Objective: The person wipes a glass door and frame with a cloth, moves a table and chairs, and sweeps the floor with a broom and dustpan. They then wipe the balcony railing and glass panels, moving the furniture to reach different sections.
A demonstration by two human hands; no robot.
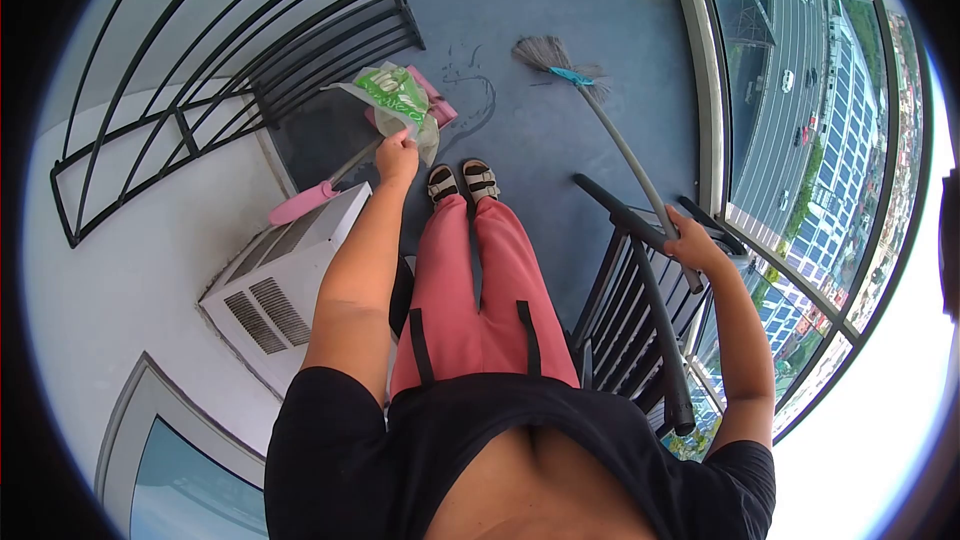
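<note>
On the left, my left hand [397,156] is closed on a green-and-white plastic bag [392,92], which hangs crumpled from the fingers. Behind the bag is a pink dustpan [433,92]; its grey shaft passes close by my fingers, toward a pink grip [303,203] at the white unit. My right hand [693,243] is wrapped round the grey handle of a broom [630,162] near its top end. The bristle head [552,52], tied with a teal band, rests slanted on the grey floor.
A black slatted chair [640,315] stands under my right arm. A black metal rack [290,70] leans at the upper left, above a white air-conditioner unit [285,290]. A window frame [705,90] bounds the right side. Damp marks [480,105] streak the floor [610,0].
</note>
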